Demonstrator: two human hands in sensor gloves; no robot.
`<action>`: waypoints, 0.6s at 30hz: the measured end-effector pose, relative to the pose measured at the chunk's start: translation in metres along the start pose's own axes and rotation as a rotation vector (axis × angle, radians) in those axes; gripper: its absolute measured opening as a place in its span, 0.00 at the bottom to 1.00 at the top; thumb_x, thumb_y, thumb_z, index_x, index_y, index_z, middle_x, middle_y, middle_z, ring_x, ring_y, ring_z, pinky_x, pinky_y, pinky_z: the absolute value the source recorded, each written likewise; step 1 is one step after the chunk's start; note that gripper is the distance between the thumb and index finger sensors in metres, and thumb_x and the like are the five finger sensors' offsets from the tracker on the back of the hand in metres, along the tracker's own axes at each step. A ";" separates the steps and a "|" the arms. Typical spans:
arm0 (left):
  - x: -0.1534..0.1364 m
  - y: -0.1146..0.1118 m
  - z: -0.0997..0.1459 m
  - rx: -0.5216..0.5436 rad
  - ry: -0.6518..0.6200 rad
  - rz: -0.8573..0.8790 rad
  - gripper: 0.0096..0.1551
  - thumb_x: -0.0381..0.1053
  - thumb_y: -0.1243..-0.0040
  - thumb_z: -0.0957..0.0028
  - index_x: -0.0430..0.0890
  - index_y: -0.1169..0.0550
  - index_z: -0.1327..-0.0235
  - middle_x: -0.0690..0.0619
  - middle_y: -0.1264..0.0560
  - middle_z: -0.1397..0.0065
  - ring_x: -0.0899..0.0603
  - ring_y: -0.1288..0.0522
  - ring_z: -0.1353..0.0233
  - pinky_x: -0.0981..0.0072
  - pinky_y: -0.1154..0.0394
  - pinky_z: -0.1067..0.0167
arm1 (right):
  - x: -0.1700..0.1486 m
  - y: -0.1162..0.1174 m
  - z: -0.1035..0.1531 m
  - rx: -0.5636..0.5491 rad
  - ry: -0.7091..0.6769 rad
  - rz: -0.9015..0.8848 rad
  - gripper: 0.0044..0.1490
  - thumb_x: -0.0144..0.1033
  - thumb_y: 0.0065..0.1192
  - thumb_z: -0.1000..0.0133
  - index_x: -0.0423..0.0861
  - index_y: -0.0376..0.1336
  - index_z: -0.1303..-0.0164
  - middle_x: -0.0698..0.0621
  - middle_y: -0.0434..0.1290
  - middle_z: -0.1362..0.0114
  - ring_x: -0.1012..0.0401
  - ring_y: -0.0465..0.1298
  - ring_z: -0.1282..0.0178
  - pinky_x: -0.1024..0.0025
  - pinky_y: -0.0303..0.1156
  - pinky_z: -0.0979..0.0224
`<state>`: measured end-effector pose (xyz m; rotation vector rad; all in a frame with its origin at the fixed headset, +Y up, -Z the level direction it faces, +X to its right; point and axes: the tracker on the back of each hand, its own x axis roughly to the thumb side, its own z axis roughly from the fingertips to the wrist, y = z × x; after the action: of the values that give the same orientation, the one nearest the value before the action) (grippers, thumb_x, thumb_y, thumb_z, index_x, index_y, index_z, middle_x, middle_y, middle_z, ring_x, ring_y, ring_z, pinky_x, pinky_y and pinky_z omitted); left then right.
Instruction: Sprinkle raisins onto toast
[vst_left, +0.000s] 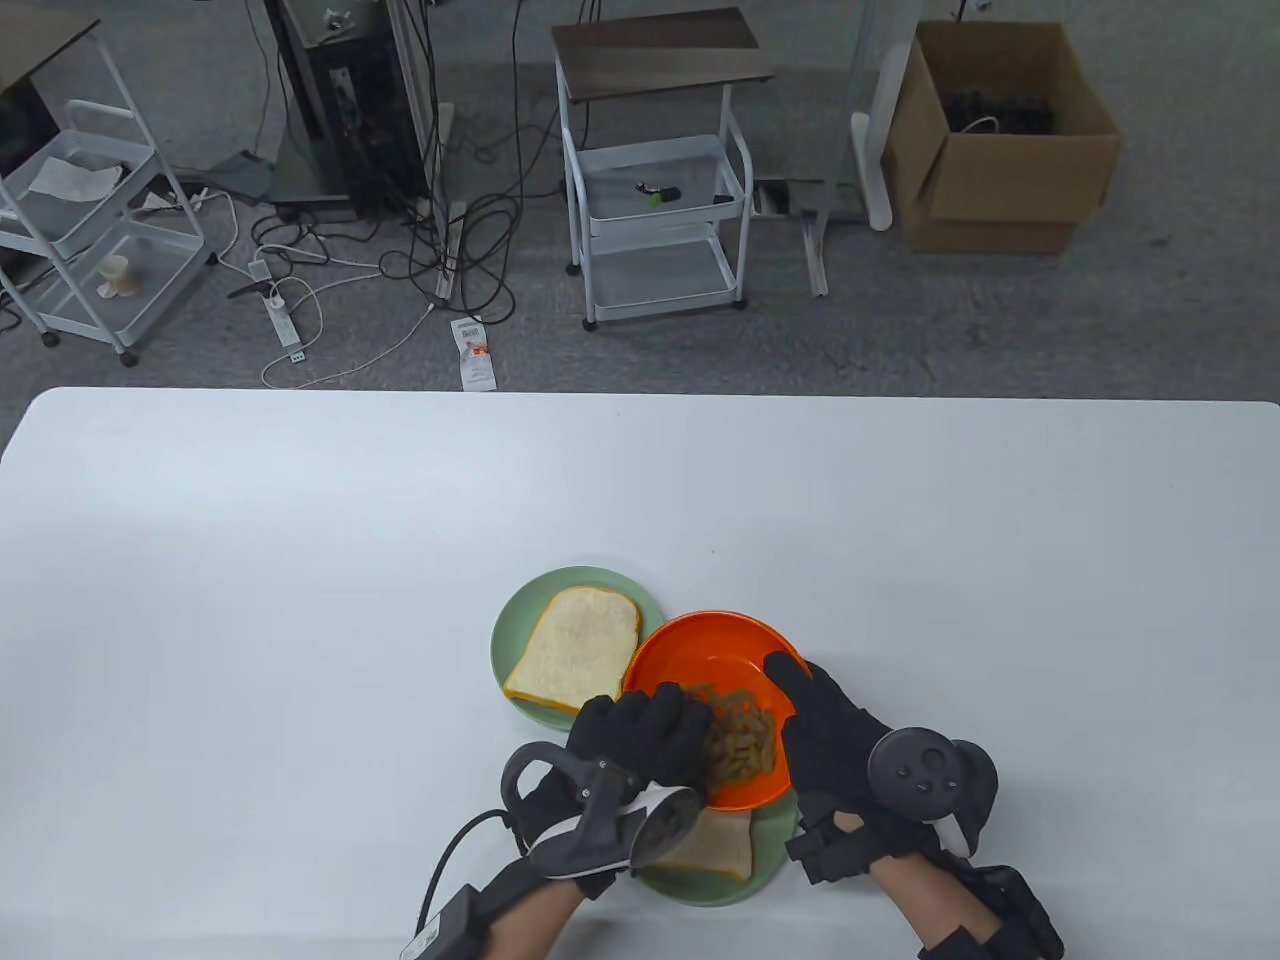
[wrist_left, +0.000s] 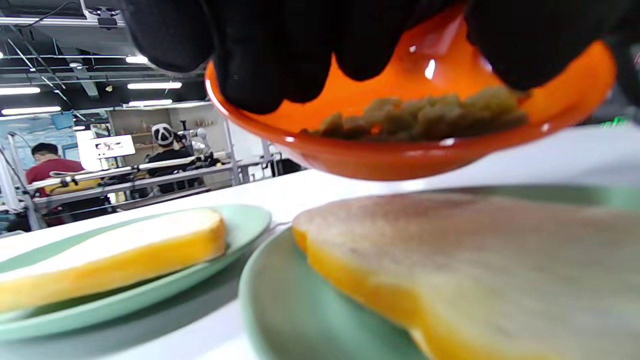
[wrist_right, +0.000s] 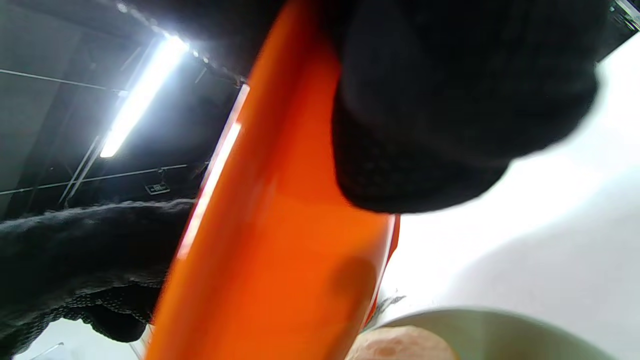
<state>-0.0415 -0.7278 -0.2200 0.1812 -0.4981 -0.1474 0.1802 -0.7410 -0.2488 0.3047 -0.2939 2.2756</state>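
An orange bowl (vst_left: 700, 655) of raisins (vst_left: 740, 745) is tilted toward me above the near toast (vst_left: 715, 845) on a green plate (vst_left: 770, 865). My right hand (vst_left: 825, 730) grips the bowl's right rim. My left hand (vst_left: 640, 740) has its fingers in the bowl at the raisins; whether it holds any is hidden. In the left wrist view the bowl (wrist_left: 400, 155) hangs just above the near toast (wrist_left: 475, 260). A second toast (vst_left: 575, 648) lies on another green plate (vst_left: 520, 610) to the left. The right wrist view shows the bowl's underside (wrist_right: 280, 240).
The two plates sit near the table's front edge, the bowl overlapping both. The white table (vst_left: 300, 600) stretches wide to the left, right and back. Carts and a cardboard box stand on the floor beyond.
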 end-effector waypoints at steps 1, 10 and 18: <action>0.003 0.001 -0.001 -0.002 -0.002 -0.014 0.48 0.81 0.40 0.57 0.61 0.28 0.22 0.55 0.27 0.18 0.45 0.20 0.28 0.48 0.24 0.30 | 0.000 0.001 0.000 0.006 0.014 -0.013 0.35 0.22 0.71 0.50 0.45 0.69 0.28 0.28 0.74 0.32 0.48 0.87 0.77 0.70 0.87 0.76; 0.020 0.005 -0.019 -0.190 0.120 -0.060 0.49 0.81 0.38 0.57 0.62 0.28 0.22 0.51 0.26 0.20 0.48 0.16 0.36 0.54 0.20 0.35 | -0.002 0.006 0.002 0.076 0.116 -0.188 0.34 0.21 0.70 0.50 0.45 0.70 0.30 0.27 0.74 0.32 0.46 0.86 0.79 0.68 0.86 0.79; 0.026 0.009 -0.023 -0.109 0.125 -0.068 0.37 0.70 0.27 0.57 0.61 0.20 0.33 0.55 0.18 0.33 0.51 0.12 0.49 0.61 0.15 0.44 | -0.009 0.007 0.003 0.091 0.199 -0.289 0.34 0.21 0.70 0.51 0.45 0.71 0.30 0.27 0.74 0.33 0.46 0.86 0.80 0.70 0.86 0.81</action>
<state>-0.0068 -0.7209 -0.2257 0.0995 -0.3581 -0.2273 0.1812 -0.7524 -0.2498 0.1532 -0.0393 2.0166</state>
